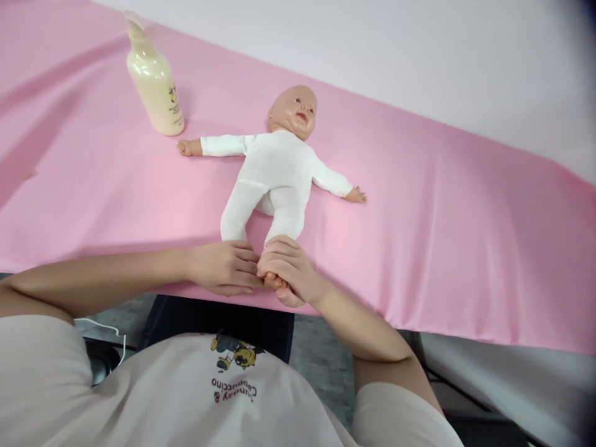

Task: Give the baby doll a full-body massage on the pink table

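Note:
A baby doll (pixel 279 161) with a bald head and white cloth body lies on its back on the pink cloth (pixel 386 230), arms spread and legs toward me. My left hand (pixel 226 267) is closed over the lower end of one leg, hiding that foot; its thumb is out of sight. Wrapped round the other foot is my right hand (pixel 293 270), with the doll's toes (pixel 274 280) showing between thumb and fingers. The two hands meet side by side near the cloth's front edge.
A pale yellow pump bottle (pixel 156 90) stands on the cloth at the back left, beyond the doll's outstretched hand. A white surface (pixel 419 62) lies behind the cloth. Below the table edge are a dark seat (pixel 209 316), grey floor and a white cable (pixel 123 341).

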Motion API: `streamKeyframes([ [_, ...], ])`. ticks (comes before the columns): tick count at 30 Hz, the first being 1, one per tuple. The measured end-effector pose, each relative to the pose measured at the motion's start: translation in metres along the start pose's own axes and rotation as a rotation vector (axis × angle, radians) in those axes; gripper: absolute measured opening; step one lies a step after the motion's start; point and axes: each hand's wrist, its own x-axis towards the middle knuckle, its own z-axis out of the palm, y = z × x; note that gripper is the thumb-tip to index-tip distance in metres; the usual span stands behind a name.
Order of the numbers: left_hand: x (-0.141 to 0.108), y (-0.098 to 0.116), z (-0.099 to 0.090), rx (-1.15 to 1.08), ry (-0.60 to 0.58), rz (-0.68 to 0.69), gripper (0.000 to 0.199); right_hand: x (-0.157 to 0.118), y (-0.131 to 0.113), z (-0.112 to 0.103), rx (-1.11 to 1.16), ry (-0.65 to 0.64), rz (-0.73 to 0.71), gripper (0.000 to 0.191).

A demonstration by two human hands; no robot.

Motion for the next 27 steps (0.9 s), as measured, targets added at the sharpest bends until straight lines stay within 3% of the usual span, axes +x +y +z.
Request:
streamKeyframes([
  [3, -0.001, 0.000, -0.001, -0.016, 0.050, -0.001, 0.025, 0.001, 0.002, -0.003, -0.077, -0.025, -0.054, 0.035],
  [6, -0.001, 0.000, -0.004, -0.013, 0.158, 0.030, 0.022, 0.002, 0.005, -0.007, -0.165, -0.025, -0.100, 0.046],
  [10, 0.002, 0.000, -0.010, 0.059, 0.230, 0.084, 0.022, 0.003, 0.009, -0.011, -0.263, 0.002, -0.086, 0.045],
  [16, 0.001, 0.000, -0.008, 0.073, 0.215, 0.031, 0.020, 0.003, 0.007, -0.006, -0.235, 0.023, -0.019, 0.024],
  [23, -0.001, 0.001, -0.005, 0.096, 0.091, -0.005, 0.024, 0.005, 0.000, -0.001, -0.182, 0.036, 0.082, 0.022],
  [27, -0.001, 0.001, -0.004, 0.087, 0.109, 0.009, 0.022, 0.004, -0.002, -0.003, -0.167, 0.029, 0.113, 0.017],
])
